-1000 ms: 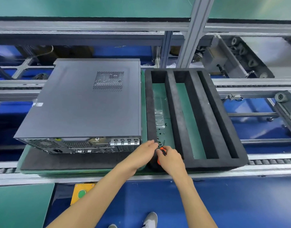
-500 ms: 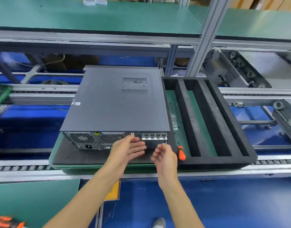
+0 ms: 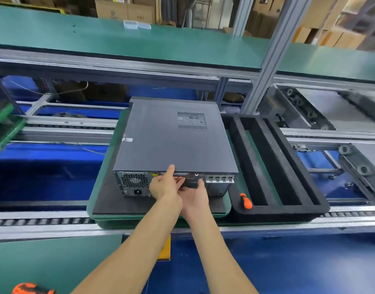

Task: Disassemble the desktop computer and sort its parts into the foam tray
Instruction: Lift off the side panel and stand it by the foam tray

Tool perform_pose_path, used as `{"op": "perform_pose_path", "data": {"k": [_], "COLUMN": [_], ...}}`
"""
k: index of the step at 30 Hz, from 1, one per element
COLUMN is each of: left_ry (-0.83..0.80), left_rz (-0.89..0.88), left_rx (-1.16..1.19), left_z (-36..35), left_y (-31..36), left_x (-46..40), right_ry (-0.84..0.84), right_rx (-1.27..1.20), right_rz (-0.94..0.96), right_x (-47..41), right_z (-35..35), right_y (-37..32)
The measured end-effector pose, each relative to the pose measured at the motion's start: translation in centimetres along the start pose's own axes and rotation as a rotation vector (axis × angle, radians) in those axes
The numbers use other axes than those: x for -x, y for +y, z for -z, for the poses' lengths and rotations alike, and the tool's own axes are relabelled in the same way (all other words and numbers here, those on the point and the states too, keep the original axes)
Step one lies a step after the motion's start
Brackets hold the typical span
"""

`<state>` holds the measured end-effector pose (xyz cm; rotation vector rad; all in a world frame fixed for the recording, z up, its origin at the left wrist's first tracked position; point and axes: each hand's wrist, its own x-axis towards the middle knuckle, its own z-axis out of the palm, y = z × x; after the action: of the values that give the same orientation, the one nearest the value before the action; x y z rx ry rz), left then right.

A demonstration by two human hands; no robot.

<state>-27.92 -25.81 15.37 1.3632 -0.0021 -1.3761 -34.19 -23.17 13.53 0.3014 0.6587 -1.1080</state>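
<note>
The dark grey desktop computer (image 3: 171,141) lies flat on a black foam pad, its rear panel toward me. My left hand (image 3: 166,185) is at that rear edge, thumb on top of the cover and fingers under its lip, pinching it. Just to its right, my right hand (image 3: 195,196) reaches up with straight fingers that touch the rear panel near the ports. The black foam tray (image 3: 288,211) with long slots stands right of the computer. An orange-handled screwdriver (image 3: 246,200) lies on the tray's front left corner.
Computer and tray sit on a green pallet (image 3: 161,218) on a roller conveyor. A green shelf (image 3: 118,37) and an aluminium post (image 3: 267,66) stand behind. An orange tool (image 3: 29,288) lies on the near green bench at bottom left.
Both hands left the screwdriver on the tray's front corner and moved left to the computer's rear panel. My left hand now grips the cover's rear edge.
</note>
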Motion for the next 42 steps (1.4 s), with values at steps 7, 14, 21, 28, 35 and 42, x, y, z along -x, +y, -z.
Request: {"op": "perform_pose_path", "data": {"k": [7, 14, 21, 28, 35, 42], "left_ry": [-0.002, -0.134, -0.196, -0.273, -0.362, -0.586], "left_rz": [-0.136, 0.019, -0.084, -0.173, -0.328, -0.544], "left_rx": [-0.054, 0.005, 0.042, 0.084, 0.081, -0.067], "left_z": [0.8, 1.9, 1.1, 1.1, 0.2, -2.3], "left_y": [-1.5, 0.5, 2.6, 4.5, 6.5, 3.9], "left_x": [0.5, 0.7, 1.5, 2.0, 3.8, 6.9], "right_ry": [-0.035, 0.008, -0.049, 0.097, 0.204, 0.395], "right_rx": [-0.054, 0.22, 0.215, 0.565, 1.803, 2.048], "right_rz": [0.074, 0.234, 0.556, 0.483, 1.75, 1.284], "right_x": [-0.9, -0.2, 2.7, 5.9, 11.6, 8.4], "right_z": [0.9, 2.4, -0.9, -2.4, -4.7, -4.7], "right_y": [1.1, 2.9, -1.6, -2.7, -1.9, -5.9]}}
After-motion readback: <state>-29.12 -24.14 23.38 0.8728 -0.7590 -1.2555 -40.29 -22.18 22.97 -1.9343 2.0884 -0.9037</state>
